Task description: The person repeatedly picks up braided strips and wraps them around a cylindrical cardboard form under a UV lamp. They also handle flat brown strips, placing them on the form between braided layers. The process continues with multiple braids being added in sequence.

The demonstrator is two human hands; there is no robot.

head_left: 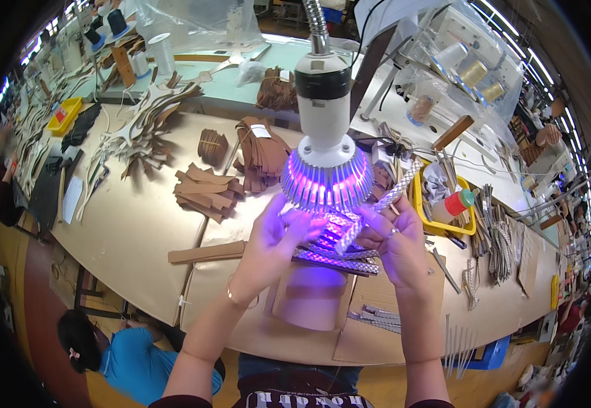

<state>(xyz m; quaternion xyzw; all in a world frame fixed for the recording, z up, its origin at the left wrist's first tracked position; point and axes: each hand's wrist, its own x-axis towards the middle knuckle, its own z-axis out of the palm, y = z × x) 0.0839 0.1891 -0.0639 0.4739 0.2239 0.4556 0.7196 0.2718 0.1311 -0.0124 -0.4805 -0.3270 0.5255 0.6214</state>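
Observation:
Under a lamp with a purple glow (pixel 326 175), my right hand (pixel 402 241) is closed on a braided strap (pixel 399 185), pale with a silvery sheen. One length of the strap rises up and right past the fingers; another piece hangs toward the middle. To the left, my left hand (pixel 276 238) is raised beside the lamp, thumb and forefinger apart. Glare and the lamp hide some of its fingertips, and nothing is plainly held there. Below both hands, more braided straps (pixel 339 261) lie across a brown, rounded block (pixel 309 306).
Bundles of brown strips (pixel 208 192) lie left of the lamp. A yellow tray (pixel 469 224) on the right holds a bottle with a green cap (pixel 453 204). Strap bundles (pixel 501 238) lie farther right. A person in a blue shirt (pixel 132 364) is at the lower left.

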